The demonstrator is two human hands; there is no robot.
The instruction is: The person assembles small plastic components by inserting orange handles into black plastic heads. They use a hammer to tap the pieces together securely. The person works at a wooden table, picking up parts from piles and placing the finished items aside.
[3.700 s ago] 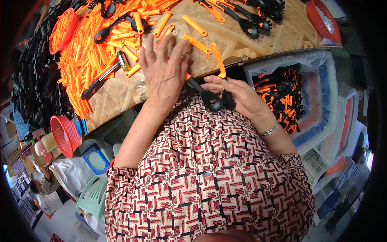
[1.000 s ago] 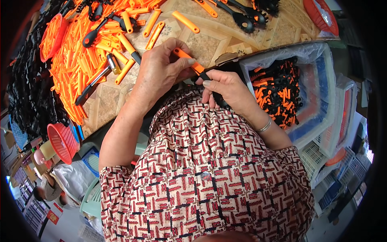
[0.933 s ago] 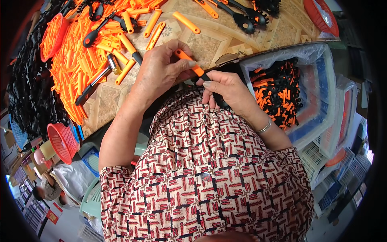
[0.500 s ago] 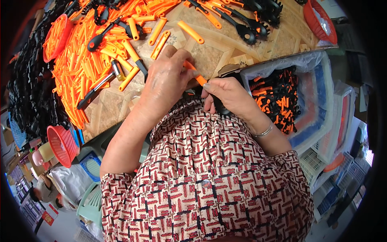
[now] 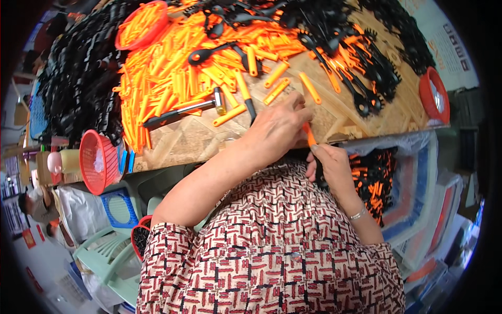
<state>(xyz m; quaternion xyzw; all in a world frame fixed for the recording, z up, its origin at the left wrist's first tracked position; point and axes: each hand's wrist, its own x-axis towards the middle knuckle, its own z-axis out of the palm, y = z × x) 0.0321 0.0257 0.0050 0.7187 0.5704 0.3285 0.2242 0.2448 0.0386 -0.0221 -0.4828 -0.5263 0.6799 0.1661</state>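
At the table's near edge, both hands grip an orange-handled utensil [image 5: 310, 137]. My left hand [image 5: 277, 125] has its fingers closed round the far end of the handle. My right hand [image 5: 334, 168] pinches the near end between thumb and fingers; the dark part beneath that hand is mostly hidden. Just left of my left hand lies an orange handle with a black shaft [image 5: 245, 91]. Loose orange handles [image 5: 310, 88] lie beyond my hands. A hammer [image 5: 180, 111] with a black grip and a yellowish face rests farther left.
A large heap of orange handles [image 5: 172, 78] covers the table's left part, with black utensil parts [image 5: 83, 78] beyond. Black utensils [image 5: 361, 99] lie at the right. Red baskets [image 5: 95, 167] stand at the edges. Right of my lap is a plastic-lined crate [image 5: 418, 183] of orange-and-black pieces.
The whole view has shifted, so the table and my hands appear lower and farther right. Both hands keep hold of the orange-handled utensil; their grip looks much the same.
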